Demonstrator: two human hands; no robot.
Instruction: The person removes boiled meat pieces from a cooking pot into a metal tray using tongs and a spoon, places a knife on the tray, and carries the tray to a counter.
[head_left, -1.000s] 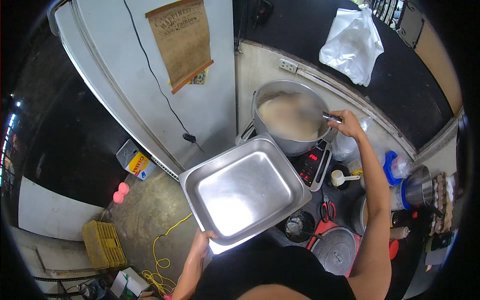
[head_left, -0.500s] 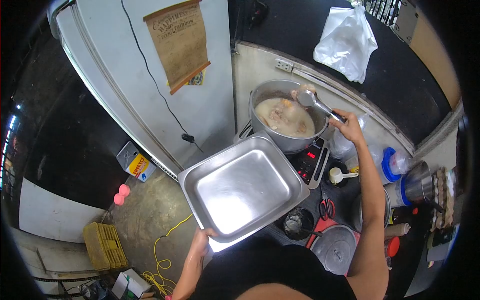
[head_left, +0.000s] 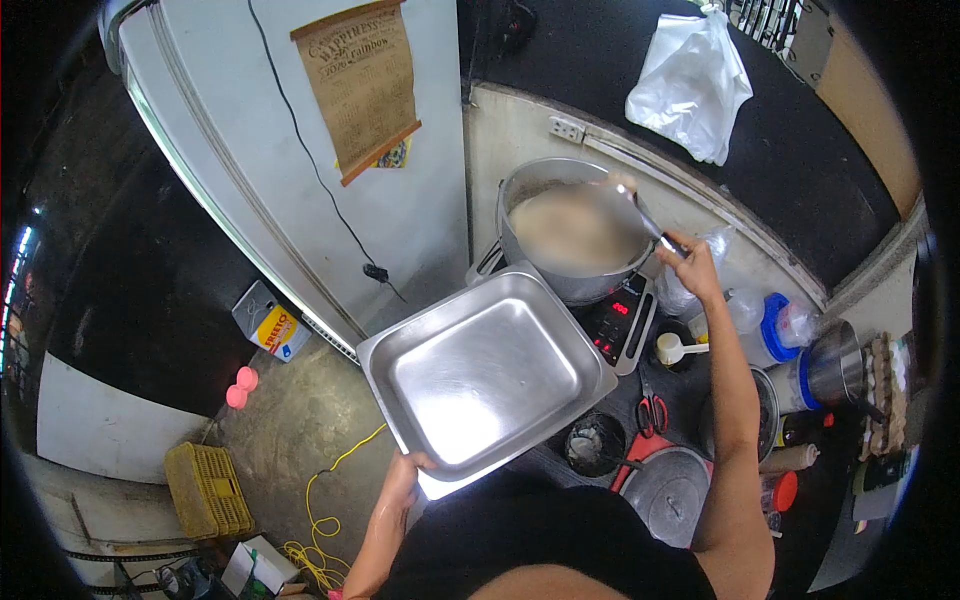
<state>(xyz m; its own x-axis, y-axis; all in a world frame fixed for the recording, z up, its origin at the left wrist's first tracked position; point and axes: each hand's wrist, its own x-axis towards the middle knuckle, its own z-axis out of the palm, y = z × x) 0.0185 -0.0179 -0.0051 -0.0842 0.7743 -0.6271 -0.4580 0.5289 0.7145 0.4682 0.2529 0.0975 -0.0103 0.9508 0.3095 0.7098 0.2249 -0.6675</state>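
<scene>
Head view: The right hand point(head_left: 695, 270) grips a long-handled metal utensil point(head_left: 650, 226), its head blurred over the steel-gray stockpot point(head_left: 580, 288). Beside it, the left hand point(head_left: 404, 480) clasps a stainless hotel pan point(head_left: 490, 380) by its rim.

Blurred: food point(head_left: 565, 232) in the pot point(head_left: 598, 288), end of the utensil point(head_left: 648, 223)

The metal pan point(head_left: 487, 375) is rectangular and shiny, tilted beside the big round pot point(head_left: 515, 235), which contains a pale liquid point(head_left: 555, 232).
</scene>
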